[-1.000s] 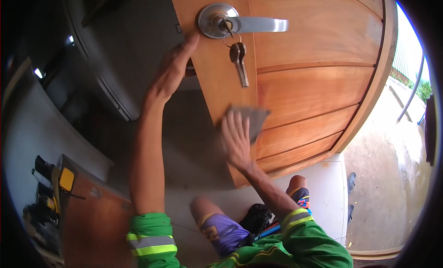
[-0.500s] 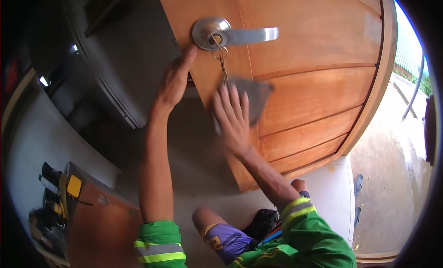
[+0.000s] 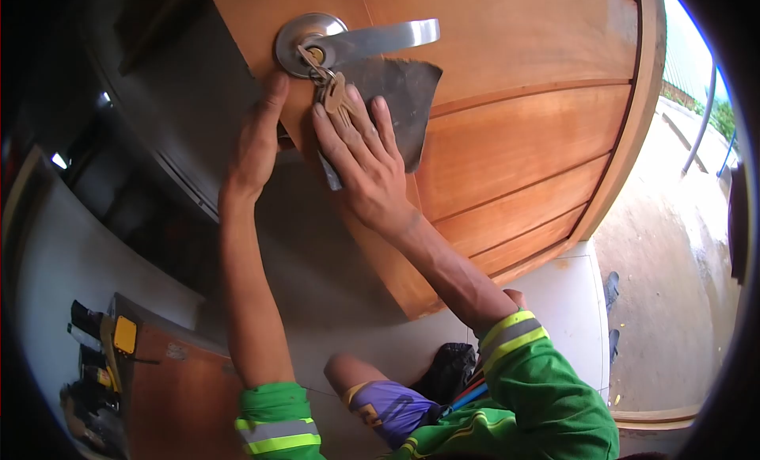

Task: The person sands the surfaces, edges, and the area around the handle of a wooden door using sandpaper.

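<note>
A wooden door (image 3: 507,127) stands open in front of me, with a metal lever handle (image 3: 388,42) and a key in its lock. More keys (image 3: 336,96) dangle from the ring over my right fingers. My right hand (image 3: 368,159) lies flat, fingers stretched, on a dark grey sheet of sandpaper (image 3: 408,104), pressing it to the door face below the handle. The sheet's corner sticks out past the fingers. My left hand (image 3: 257,135) grips the door's edge beside the lock, thumb up; its other fingers are mostly hidden behind the edge.
At lower left, a brown wooden cabinet (image 3: 178,397) stands near several tools, with a yellow item (image 3: 125,334) on top. A black bag (image 3: 451,373) rests on the tiled floor by my legs. Slippers (image 3: 612,290) lie outside by the doorway at right.
My right hand and the sandpaper have moved up, closer to the handle, and the keys now hang over the fingers. The door and handle appear further left and higher; my left hand stays on the edge.
</note>
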Available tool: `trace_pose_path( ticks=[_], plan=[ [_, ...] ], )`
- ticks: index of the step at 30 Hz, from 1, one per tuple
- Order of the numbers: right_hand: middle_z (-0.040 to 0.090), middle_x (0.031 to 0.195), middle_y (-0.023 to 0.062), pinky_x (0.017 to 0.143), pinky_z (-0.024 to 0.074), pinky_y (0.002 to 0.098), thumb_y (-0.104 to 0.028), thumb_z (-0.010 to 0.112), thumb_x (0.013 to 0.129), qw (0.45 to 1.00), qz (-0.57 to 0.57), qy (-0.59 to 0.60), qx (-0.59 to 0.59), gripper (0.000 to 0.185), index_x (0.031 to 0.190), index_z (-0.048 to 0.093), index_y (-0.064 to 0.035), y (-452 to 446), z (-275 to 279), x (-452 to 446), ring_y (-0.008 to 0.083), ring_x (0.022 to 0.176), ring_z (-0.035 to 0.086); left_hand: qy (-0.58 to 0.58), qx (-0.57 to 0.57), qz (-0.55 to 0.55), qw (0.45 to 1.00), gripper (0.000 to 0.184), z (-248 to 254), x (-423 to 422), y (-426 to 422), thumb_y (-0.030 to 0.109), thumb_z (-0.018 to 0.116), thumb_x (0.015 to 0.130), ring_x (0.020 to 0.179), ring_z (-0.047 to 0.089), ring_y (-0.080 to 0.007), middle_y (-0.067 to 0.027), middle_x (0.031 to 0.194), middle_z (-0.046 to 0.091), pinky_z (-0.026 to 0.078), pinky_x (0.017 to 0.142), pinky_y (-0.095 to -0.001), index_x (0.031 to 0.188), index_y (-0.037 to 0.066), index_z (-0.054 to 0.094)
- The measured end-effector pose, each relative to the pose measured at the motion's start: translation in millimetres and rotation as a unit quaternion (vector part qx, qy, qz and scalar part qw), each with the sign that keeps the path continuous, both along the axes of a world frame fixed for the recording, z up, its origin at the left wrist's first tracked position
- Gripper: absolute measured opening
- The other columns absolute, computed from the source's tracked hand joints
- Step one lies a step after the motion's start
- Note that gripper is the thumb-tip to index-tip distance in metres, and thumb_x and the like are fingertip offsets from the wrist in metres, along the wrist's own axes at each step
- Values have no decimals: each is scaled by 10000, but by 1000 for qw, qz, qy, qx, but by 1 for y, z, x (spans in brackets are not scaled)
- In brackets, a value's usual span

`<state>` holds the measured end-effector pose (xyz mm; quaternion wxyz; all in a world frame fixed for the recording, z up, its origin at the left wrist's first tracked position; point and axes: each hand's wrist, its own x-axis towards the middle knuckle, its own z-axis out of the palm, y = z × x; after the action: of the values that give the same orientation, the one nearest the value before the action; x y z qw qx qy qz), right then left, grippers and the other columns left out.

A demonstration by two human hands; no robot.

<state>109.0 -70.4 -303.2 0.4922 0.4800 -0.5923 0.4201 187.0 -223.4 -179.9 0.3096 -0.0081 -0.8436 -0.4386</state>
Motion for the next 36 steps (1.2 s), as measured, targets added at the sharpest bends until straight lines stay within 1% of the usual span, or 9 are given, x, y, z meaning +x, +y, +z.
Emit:
trace_pose_path(
  ticks=[6,13,19,22,25,28,31,34,36],
  plan=[
    [555,1472,237,1188,314,604,-39,616,915,992,-41,-62,105,513,1420,557,33,24,-235,-5,411,1423,484,6,-37,19,999,848,-4,2,0,740,410,1000,942,537,-109,-45,1278,547,486,744,-282,1553,98,418],
    [470,1540,250,1203,299,592,0,574,908,995,-22,8,-95,546,1449,515,44,12,52,-9,422,1466,413,-10,-18,62,998,880,4,18,19,751,413,992,1188,537,-161,-106,1446,517,505,902,-380,1564,83,425],
    [503,1522,242,1193,296,608,16,598,900,995,-46,-77,48,554,1449,526,31,22,-184,10,413,1449,448,24,-15,10,1000,877,6,23,25,689,459,1015,1406,476,-273,-195,1514,517,353,1174,-398,1495,-45,480],
    [460,1556,240,1208,272,606,9,599,902,994,-44,-98,8,595,1485,482,33,22,-140,14,417,1478,402,-6,-13,0,1000,840,8,23,22,656,429,1043,1385,489,-268,-179,1499,528,368,1154,-355,1486,-55,484],
    [398,1591,254,1228,249,579,-16,615,903,997,-26,-20,-70,647,1518,424,51,22,46,6,419,1505,349,5,-5,-23,1000,829,4,21,11,645,420,1051,1351,517,-259,-168,1479,546,390,1128,-344,1477,-63,490],
    [426,1568,263,1234,249,562,-47,643,885,996,-10,-55,-66,663,1507,438,54,21,19,25,413,1493,377,-2,-33,-23,999,812,5,32,21,631,422,1056,1351,518,-257,-163,1472,553,399,1114,-342,1465,-66,503],
    [459,1549,259,1230,253,569,-71,695,847,993,-75,-77,44,698,1496,462,39,4,-184,27,420,1470,413,-8,-24,-5,1000,764,4,35,30,597,434,1067,1330,527,-242,-162,1435,585,405,1106,-345,1426,-68,541],
    [465,1547,257,1219,267,573,-85,706,862,988,-65,-143,-1,678,1491,476,19,2,-175,38,417,1463,425,37,-27,-6,999,710,4,26,24,556,450,1077,1272,554,-221,-156,1377,622,423,1083,-348,1387,-71,574],
    [459,1551,257,1215,272,574,-92,705,881,989,-34,-126,-75,663,1495,476,9,8,-48,38,411,1465,424,57,-20,-22,998,690,2,23,21,536,455,1081,1258,563,-218,-161,1361,633,428,1080,-349,1378,-74,580]
  ],
)
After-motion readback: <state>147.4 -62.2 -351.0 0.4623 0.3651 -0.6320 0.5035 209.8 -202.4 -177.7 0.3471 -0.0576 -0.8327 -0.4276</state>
